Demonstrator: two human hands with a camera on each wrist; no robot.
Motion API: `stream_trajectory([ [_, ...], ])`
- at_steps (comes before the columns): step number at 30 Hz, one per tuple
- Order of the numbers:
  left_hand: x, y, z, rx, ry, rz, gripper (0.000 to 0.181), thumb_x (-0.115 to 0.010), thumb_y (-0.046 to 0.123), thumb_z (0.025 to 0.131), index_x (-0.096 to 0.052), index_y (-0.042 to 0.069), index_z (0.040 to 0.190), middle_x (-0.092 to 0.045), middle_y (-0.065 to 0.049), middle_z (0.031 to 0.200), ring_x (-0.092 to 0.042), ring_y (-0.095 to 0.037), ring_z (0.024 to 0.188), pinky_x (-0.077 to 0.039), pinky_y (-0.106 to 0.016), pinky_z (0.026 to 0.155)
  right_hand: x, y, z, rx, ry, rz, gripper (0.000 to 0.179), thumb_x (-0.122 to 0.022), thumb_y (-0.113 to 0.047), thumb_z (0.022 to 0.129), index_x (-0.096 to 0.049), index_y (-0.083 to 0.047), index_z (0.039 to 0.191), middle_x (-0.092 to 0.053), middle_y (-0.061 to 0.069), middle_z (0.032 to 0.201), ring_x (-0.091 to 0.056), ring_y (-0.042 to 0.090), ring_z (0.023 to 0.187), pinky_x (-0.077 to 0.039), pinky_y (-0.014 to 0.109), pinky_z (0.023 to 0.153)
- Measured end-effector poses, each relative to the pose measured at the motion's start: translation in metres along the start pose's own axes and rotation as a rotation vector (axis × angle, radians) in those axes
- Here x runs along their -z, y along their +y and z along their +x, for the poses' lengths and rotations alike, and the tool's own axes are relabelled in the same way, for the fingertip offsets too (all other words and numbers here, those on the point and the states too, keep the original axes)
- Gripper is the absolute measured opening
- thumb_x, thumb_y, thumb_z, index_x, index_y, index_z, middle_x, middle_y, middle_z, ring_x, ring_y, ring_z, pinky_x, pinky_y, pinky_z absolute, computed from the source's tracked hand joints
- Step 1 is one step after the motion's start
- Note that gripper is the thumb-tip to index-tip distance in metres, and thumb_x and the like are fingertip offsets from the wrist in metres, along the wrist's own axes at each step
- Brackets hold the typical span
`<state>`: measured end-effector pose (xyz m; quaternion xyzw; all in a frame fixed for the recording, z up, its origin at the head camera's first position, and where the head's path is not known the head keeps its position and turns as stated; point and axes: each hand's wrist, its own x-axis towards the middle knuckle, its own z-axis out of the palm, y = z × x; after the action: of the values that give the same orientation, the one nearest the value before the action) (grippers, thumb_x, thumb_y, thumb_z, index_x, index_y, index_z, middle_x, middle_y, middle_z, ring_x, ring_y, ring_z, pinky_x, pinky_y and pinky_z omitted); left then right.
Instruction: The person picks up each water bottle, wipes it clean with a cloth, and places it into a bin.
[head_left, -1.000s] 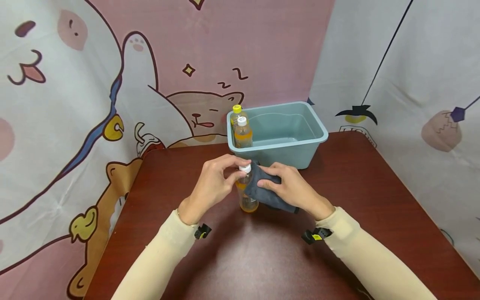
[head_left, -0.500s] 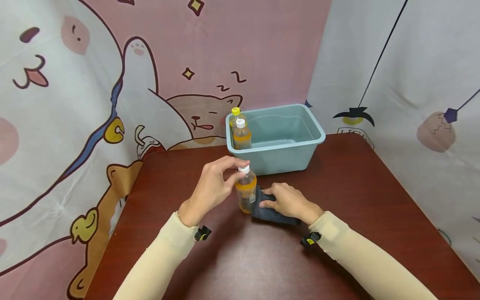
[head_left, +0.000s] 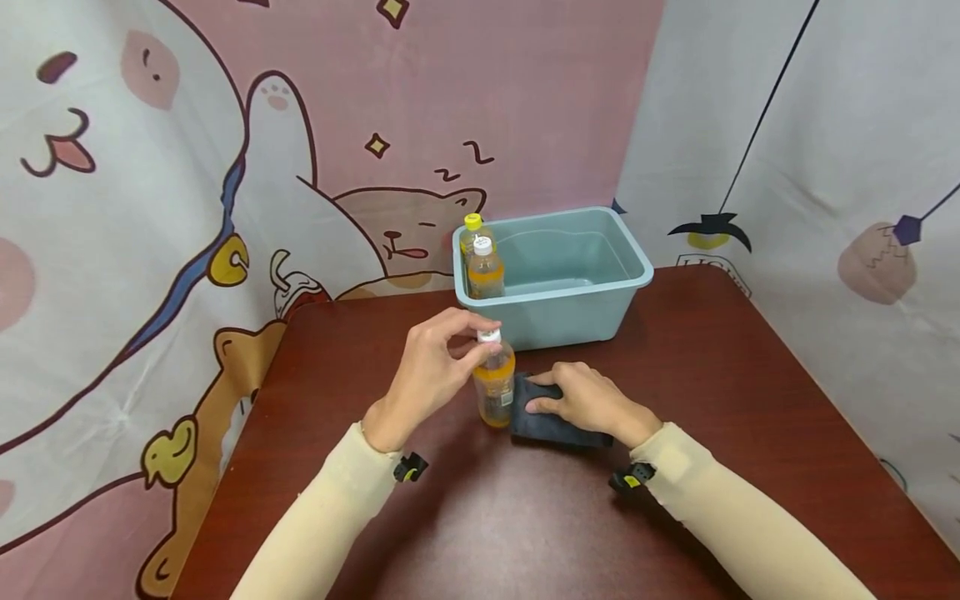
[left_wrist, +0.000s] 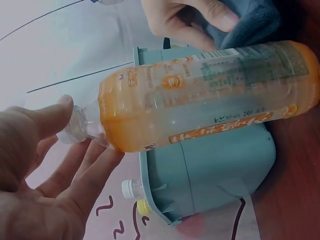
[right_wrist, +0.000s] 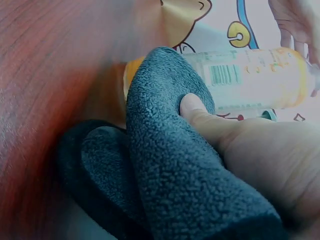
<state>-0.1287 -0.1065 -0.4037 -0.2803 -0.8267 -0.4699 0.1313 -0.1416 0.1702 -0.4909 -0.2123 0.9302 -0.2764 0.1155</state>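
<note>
A clear plastic bottle (head_left: 495, 387) with an orange-printed label stands upright on the table. My left hand (head_left: 429, 367) pinches its white cap (left_wrist: 75, 125) between thumb and fingers. To the right of the bottle, my right hand (head_left: 585, 402) grips a folded dark grey cloth (head_left: 555, 427), low by the tabletop. In the right wrist view the thumb presses on the fuzzy cloth (right_wrist: 165, 130), which overlaps the lower part of the bottle (right_wrist: 235, 77) from that camera's angle. Whether cloth and bottle touch cannot be told.
Behind the bottle stands a light blue plastic tub (head_left: 558, 321). At its left end are a white-capped bottle (head_left: 486, 273) and a yellow-capped bottle (head_left: 474, 227). A printed cloth backdrop (head_left: 525, 100) hangs behind the dark red table (head_left: 720, 400).
My right hand has moved down with the cloth, from the bottle's upper part to beside its base, then slightly right. The left hand keeps its pinch on the cap.
</note>
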Motion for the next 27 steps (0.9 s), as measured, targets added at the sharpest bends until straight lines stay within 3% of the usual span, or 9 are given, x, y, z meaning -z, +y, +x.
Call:
stream_trajectory([
  [6, 0.002, -0.002, -0.002, 0.04, 0.004, -0.033, 0.031, -0.094, 0.009, 0.099, -0.089, 0.014, 0.129, -0.074, -0.005, 0.125, -0.08, -0.023, 0.122, -0.07, -0.037, 0.098, 0.012, 0.003, -0.002, 0.059, 0.065, 0.001, 0.057, -0.089, -0.044, 0.104, -0.079, -0.017, 0.153, -0.082, 0.006, 0.118, -0.067, 0.014, 0.091, -0.054, 0.034, 0.074],
  [10, 0.004, -0.003, -0.002, 0.05, -0.009, -0.06, 0.028, -0.092, 0.006, 0.1, -0.089, 0.014, 0.127, -0.074, -0.005, 0.123, -0.08, -0.023, 0.122, -0.07, -0.04, 0.1, 0.023, 0.004, -0.003, 0.102, 0.142, 0.011, 0.056, -0.089, -0.039, 0.105, -0.077, -0.014, 0.154, -0.083, 0.007, 0.124, -0.073, 0.018, 0.104, -0.06, 0.041, 0.087],
  [14, 0.007, -0.003, -0.002, 0.056, -0.023, -0.068, 0.028, -0.09, 0.004, 0.101, -0.088, 0.015, 0.127, -0.074, -0.003, 0.124, -0.081, -0.021, 0.121, -0.07, -0.038, 0.102, 0.034, 0.003, -0.003, 0.135, 0.223, 0.054, 0.055, -0.086, -0.036, 0.108, -0.076, -0.01, 0.155, -0.083, 0.011, 0.125, -0.076, 0.025, 0.109, -0.063, 0.049, 0.093],
  [18, 0.009, -0.003, -0.002, 0.056, -0.035, -0.041, 0.029, -0.088, 0.003, 0.102, -0.088, 0.015, 0.129, -0.074, -0.001, 0.125, -0.08, -0.018, 0.121, -0.07, -0.037, 0.104, 0.041, -0.001, -0.002, 0.172, 0.294, 0.129, 0.053, -0.083, -0.034, 0.11, -0.074, -0.011, 0.157, -0.083, 0.011, 0.13, -0.078, 0.029, 0.118, -0.064, 0.052, 0.1],
  [21, 0.01, -0.004, -0.002, 0.044, -0.039, -0.015, 0.029, -0.087, 0.004, 0.103, -0.088, 0.016, 0.13, -0.074, 0.0, 0.124, -0.079, -0.016, 0.119, -0.071, -0.038, 0.103, 0.044, -0.009, -0.001, 0.206, 0.332, 0.184, 0.051, -0.085, -0.032, 0.109, -0.075, -0.016, 0.157, -0.083, 0.006, 0.132, -0.077, 0.025, 0.118, -0.061, 0.044, 0.099],
  [24, 0.011, -0.005, -0.001, 0.023, -0.034, 0.038, 0.029, -0.086, 0.006, 0.104, -0.089, 0.019, 0.131, -0.077, 0.003, 0.124, -0.078, -0.014, 0.115, -0.07, -0.035, 0.097, 0.047, -0.02, 0.001, 0.239, 0.355, 0.226, 0.052, -0.086, -0.032, 0.108, -0.075, -0.021, 0.158, -0.082, 0.003, 0.135, -0.076, 0.021, 0.118, -0.058, 0.037, 0.095],
  [27, 0.011, -0.005, 0.001, 0.008, -0.023, 0.088, 0.031, -0.087, 0.008, 0.104, -0.088, 0.022, 0.132, -0.083, 0.004, 0.126, -0.076, -0.014, 0.109, -0.065, -0.031, 0.088, 0.046, -0.031, 0.002, 0.266, 0.361, 0.255, 0.061, -0.086, -0.032, 0.109, -0.066, -0.026, 0.167, -0.079, 0.004, 0.146, -0.076, 0.023, 0.127, -0.06, 0.042, 0.1],
])
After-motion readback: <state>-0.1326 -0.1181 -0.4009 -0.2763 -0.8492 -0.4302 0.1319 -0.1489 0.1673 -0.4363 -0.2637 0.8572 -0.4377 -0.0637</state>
